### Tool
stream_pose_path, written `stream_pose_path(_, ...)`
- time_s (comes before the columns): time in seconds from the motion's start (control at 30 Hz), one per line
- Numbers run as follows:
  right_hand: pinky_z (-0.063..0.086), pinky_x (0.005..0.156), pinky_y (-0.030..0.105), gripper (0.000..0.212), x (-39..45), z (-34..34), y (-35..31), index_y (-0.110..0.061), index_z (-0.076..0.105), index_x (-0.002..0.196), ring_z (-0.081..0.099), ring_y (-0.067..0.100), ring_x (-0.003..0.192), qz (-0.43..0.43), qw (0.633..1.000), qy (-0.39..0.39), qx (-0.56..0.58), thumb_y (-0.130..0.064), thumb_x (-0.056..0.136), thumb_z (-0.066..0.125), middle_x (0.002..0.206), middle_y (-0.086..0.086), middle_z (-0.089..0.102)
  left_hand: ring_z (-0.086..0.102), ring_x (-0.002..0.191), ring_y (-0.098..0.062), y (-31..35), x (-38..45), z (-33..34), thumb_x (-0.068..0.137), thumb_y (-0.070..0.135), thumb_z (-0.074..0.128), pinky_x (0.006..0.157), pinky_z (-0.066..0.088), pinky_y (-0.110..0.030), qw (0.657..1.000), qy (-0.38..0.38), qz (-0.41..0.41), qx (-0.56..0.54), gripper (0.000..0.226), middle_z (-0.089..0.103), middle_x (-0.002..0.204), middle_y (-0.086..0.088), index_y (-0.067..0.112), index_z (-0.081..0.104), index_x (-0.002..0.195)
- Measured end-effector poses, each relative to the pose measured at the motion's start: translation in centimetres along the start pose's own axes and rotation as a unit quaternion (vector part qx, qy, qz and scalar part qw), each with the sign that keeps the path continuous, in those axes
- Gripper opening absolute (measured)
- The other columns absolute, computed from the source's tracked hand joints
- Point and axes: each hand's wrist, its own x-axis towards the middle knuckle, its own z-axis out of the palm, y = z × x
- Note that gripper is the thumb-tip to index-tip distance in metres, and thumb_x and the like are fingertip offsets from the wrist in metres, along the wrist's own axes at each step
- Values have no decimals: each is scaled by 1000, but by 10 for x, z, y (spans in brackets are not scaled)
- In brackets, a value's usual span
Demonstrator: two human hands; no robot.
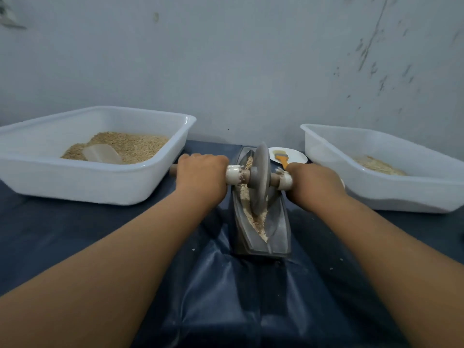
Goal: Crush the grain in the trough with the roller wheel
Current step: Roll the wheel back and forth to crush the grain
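Nearest, a dark sheet (241,292) covers the bench, likely there to catch stray bits; a few pale specks already lie on it. On the sheet the trough (278,229) lies lengthwise away from the person, which lets the wheel run to and fro along its groove. The grain (259,226) sits in that groove, heaped at the near end and showing again beyond the wheel, partly broken as far as can be told. The wheel (259,177) stands on edge in the groove about midway, its rim down in the grain. An axle runs through it crosswise, and the hands take one end each: the left hand (200,177) is closed around the left handle, the right hand (316,183) closed around the right one, knuckles up. That even grip on both sides probably keeps the disc upright and the weight bearing straight down. Left of the trough a white tub (75,187) holds grain and a pale scoop (103,154), seemingly the supply. Right, a second tub (376,197) holds a smaller heap, perhaps the finished meal. Farthest, a plate (298,156) carries a brush (281,158), handy for sweeping out the groove.
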Motion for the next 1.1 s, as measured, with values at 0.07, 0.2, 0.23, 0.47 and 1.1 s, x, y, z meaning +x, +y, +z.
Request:
stream_pose_path(0.07,33,54,29,13,-9,-3,-1,-26,56,89,50,24,66,8,1000,-11,7,-18,79,57,69,-4,50,38,65,-20,1,-5,-7,80,23,61,48,5,-30,1000,-10,12,18,20,32,60,5,28,42,81)
stream_pose_path(0.2,45,62,32,18,-29,-9,-1,-26,56,94,59,28,76,15,999,-29,34,-19,78,56,85,1,64,39,67,-20,6,-12,-20,80,21,60,53,18,-29,1000,-11,22,17,16,32,61,5,27,46,84)
stream_pose_path(0.23,46,63,32,18,-34,-13,-1,-26,56,94,60,28,77,15,998,-39,42,-19,78,55,86,1,64,40,68,-21,6,-14,-24,81,20,59,58,24,-31,999,-17,29,11,15,32,61,5,27,46,83)
stream_pose_path(0.47,29,47,26,18,-59,-47,6,-27,43,69,47,9,59,-21,1000,-14,18,-35,76,57,67,-9,53,41,65,-19,-10,-42,-45,81,26,57,64,26,-32,998,6,51,-25,21,34,61,8,29,37,76)
stream_pose_path(1.1,27,48,25,6,-30,-22,-5,-28,52,78,52,17,63,12,1000,-12,15,-24,76,55,69,-9,55,35,61,-16,-3,-30,-21,80,26,60,59,18,-32,1000,-6,-2,-11,24,29,60,9,28,36,76)
